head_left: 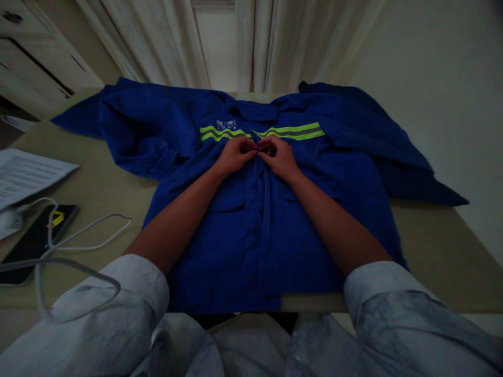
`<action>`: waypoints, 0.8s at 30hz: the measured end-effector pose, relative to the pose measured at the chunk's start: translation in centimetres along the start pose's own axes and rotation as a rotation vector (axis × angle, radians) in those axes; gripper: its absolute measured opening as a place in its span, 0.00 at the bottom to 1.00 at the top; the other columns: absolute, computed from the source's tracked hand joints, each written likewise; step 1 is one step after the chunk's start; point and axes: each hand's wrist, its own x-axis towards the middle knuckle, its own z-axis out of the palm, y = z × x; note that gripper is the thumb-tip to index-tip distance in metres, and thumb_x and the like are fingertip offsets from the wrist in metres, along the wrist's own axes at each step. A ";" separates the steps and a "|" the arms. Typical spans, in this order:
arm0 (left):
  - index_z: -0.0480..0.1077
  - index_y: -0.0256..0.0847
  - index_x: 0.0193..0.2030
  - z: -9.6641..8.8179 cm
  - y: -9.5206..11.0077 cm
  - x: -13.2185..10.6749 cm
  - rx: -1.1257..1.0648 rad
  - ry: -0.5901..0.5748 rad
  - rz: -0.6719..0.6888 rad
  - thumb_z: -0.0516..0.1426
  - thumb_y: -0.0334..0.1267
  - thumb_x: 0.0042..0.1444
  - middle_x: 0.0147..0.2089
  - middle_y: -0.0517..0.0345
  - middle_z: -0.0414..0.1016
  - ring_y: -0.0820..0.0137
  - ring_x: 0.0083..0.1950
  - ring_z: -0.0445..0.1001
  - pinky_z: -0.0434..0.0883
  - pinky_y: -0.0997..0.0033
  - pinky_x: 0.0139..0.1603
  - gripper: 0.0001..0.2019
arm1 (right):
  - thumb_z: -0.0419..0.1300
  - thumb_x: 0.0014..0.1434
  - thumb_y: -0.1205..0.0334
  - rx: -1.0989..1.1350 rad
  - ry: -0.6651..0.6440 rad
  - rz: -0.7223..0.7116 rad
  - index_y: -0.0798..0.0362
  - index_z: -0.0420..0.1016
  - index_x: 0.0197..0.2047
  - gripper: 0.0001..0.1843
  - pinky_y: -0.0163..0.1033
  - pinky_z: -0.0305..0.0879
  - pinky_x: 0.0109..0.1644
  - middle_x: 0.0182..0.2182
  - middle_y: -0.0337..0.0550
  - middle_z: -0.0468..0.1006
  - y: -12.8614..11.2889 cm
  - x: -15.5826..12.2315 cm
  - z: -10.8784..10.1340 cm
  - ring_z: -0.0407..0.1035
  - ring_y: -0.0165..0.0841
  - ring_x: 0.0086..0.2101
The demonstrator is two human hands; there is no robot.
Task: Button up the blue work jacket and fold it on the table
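A blue work jacket (220, 246) lies spread on the table with its collar away from me and its front facing up. A yellow-green and grey reflective strip (293, 132) crosses its chest, with white print above the left part. At the centre front, just below the strip, my left hand (236, 154) pinches one edge of the jacket's front opening. My right hand (280, 157) pinches the facing edge, and the fingertips of both hands meet there. Whatever small fastener may sit between them is hidden. Below my hands the front placket (262, 209) hangs loosely together.
On the left of the table (113, 199) lie a dark phone (39, 238) with a yellow mark, a white cable (88, 243) and printed paper (33, 173). Curtains (165, 42) hang behind the table. A pale cabinet (35, 57) stands at the far left, and a wall (444, 78) rises on the right.
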 end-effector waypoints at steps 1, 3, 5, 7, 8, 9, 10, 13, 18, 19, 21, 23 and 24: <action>0.74 0.37 0.43 0.0 0.0 0.0 0.007 -0.002 -0.001 0.64 0.37 0.59 0.40 0.52 0.81 0.68 0.40 0.79 0.76 0.66 0.44 0.08 | 0.66 0.59 0.58 0.004 0.003 0.012 0.51 0.77 0.50 0.15 0.43 0.72 0.44 0.43 0.45 0.83 0.0 0.0 0.0 0.75 0.38 0.40; 0.74 0.38 0.43 -0.1 0.3 -0.1 0.040 -0.004 0.007 0.63 0.37 0.59 0.40 0.52 0.81 0.68 0.40 0.79 0.76 0.66 0.44 0.08 | 0.67 0.58 0.59 0.016 0.012 0.033 0.51 0.77 0.48 0.14 0.42 0.72 0.43 0.42 0.45 0.83 0.1 0.0 0.0 0.76 0.37 0.38; 0.74 0.38 0.44 0.0 0.5 -0.2 0.076 0.003 0.026 0.60 0.35 0.60 0.41 0.53 0.81 0.68 0.40 0.78 0.75 0.67 0.43 0.07 | 0.67 0.57 0.60 0.044 0.022 0.038 0.51 0.76 0.47 0.14 0.43 0.73 0.43 0.41 0.45 0.83 0.2 0.1 -0.1 0.76 0.37 0.38; 0.74 0.38 0.46 0.1 0.8 -0.3 0.090 0.001 0.050 0.58 0.32 0.59 0.42 0.53 0.81 0.69 0.40 0.78 0.75 0.68 0.43 0.09 | 0.67 0.58 0.61 0.081 0.038 0.037 0.51 0.76 0.46 0.13 0.43 0.73 0.43 0.40 0.45 0.83 0.4 0.2 -0.1 0.77 0.37 0.39; 0.73 0.38 0.48 0.1 1.0 -0.4 0.094 -0.006 0.063 0.58 0.31 0.58 0.42 0.54 0.81 0.69 0.40 0.78 0.75 0.68 0.44 0.11 | 0.67 0.58 0.60 0.096 0.045 0.041 0.51 0.75 0.46 0.13 0.43 0.74 0.44 0.40 0.45 0.83 0.4 0.2 0.0 0.77 0.38 0.40; 0.73 0.38 0.49 0.2 1.1 -0.4 0.100 -0.015 0.074 0.59 0.30 0.57 0.42 0.54 0.81 0.68 0.41 0.78 0.75 0.68 0.44 0.13 | 0.67 0.59 0.60 0.105 0.051 0.048 0.51 0.75 0.46 0.12 0.43 0.74 0.45 0.40 0.45 0.82 0.5 0.3 0.0 0.78 0.38 0.40; 0.73 0.38 0.50 0.2 1.2 -0.5 0.110 -0.026 0.082 0.59 0.29 0.56 0.41 0.55 0.80 0.68 0.41 0.78 0.75 0.68 0.45 0.14 | 0.67 0.60 0.59 0.110 0.054 0.057 0.50 0.75 0.46 0.11 0.44 0.75 0.45 0.40 0.45 0.82 0.6 0.3 0.0 0.78 0.38 0.41; 0.73 0.39 0.49 0.3 1.5 -0.6 0.151 -0.029 0.080 0.60 0.30 0.56 0.40 0.55 0.80 0.68 0.41 0.78 0.75 0.67 0.45 0.13 | 0.64 0.62 0.59 0.110 0.047 0.074 0.50 0.76 0.45 0.09 0.44 0.75 0.46 0.40 0.44 0.82 0.6 0.4 0.0 0.78 0.38 0.41; 0.74 0.39 0.43 0.4 1.7 -0.6 0.201 0.032 0.058 0.60 0.32 0.58 0.39 0.55 0.81 0.69 0.38 0.77 0.75 0.68 0.43 0.07 | 0.64 0.61 0.61 0.041 0.052 0.051 0.51 0.78 0.45 0.08 0.41 0.73 0.42 0.39 0.43 0.82 -0.1 0.1 -0.1 0.75 0.36 0.37; 0.74 0.39 0.42 0.4 1.7 -0.6 0.212 0.040 0.055 0.60 0.32 0.58 0.38 0.56 0.81 0.69 0.37 0.77 0.74 0.68 0.43 0.06 | 0.64 0.61 0.61 0.009 0.048 0.045 0.51 0.78 0.44 0.08 0.41 0.72 0.41 0.38 0.43 0.82 -0.3 0.1 -0.2 0.74 0.36 0.36; 0.74 0.39 0.42 0.5 1.7 -0.6 0.233 0.053 0.055 0.60 0.33 0.58 0.37 0.56 0.80 0.69 0.37 0.77 0.74 0.68 0.42 0.06 | 0.65 0.60 0.60 -0.062 0.055 0.029 0.51 0.80 0.42 0.07 0.41 0.70 0.40 0.37 0.43 0.82 -0.6 0.0 -0.3 0.72 0.36 0.34; 0.74 0.40 0.42 0.5 1.7 -0.7 0.246 0.062 0.060 0.60 0.33 0.58 0.37 0.57 0.80 0.68 0.37 0.77 0.73 0.68 0.41 0.06 | 0.66 0.59 0.59 -0.122 0.077 0.007 0.51 0.81 0.38 0.06 0.41 0.69 0.40 0.35 0.42 0.80 -0.9 -0.1 -0.3 0.71 0.35 0.33; 0.74 0.40 0.42 0.6 1.7 -0.7 0.250 0.068 0.062 0.59 0.33 0.58 0.37 0.56 0.80 0.68 0.37 0.76 0.73 0.68 0.41 0.06 | 0.67 0.58 0.59 -0.142 0.089 -0.003 0.52 0.81 0.36 0.06 0.41 0.69 0.39 0.34 0.42 0.80 -1.0 -0.1 -0.3 0.70 0.35 0.32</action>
